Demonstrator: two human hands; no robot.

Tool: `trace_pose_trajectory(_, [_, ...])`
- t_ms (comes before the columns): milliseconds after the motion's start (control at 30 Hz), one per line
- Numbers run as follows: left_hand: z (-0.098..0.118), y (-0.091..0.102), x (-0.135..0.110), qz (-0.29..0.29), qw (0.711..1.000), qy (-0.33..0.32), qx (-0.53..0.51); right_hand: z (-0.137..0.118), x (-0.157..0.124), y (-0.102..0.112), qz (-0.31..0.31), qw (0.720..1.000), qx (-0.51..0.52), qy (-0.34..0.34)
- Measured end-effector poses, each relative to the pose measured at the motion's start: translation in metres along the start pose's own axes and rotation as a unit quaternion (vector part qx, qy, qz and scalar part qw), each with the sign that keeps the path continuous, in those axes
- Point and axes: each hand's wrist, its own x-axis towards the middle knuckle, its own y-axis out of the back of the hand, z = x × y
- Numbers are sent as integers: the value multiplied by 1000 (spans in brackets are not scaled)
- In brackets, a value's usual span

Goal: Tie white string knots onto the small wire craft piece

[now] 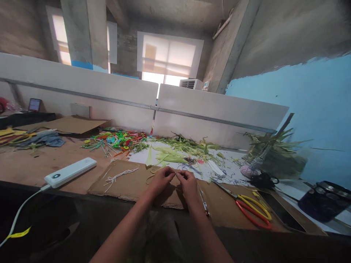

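Above a piece of brown cardboard, my left hand and my right hand meet, thumbs and forefingers pinched together tip to tip. Whatever lies between the fingertips is too small to make out. A pale, curled strip shows just beside my left hand. Farther left on the cardboard rests a bundle of white strings. Metal tweezers lie close to my right wrist. Behind both hands, light green husks spread over a white sheet.
Scissors with red and yellow handles lie right, beside a dark phone-like slab and a dark jar. A white power bank with a cable sits left. Colourful craft pieces pile up behind. A low partition closes the back.
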Motion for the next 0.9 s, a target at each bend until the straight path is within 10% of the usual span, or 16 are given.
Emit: trace_pose_trajectory(900, [1, 0, 0, -10, 1000, -2, -6, 0, 0, 0, 3, 1000, -4, -2])
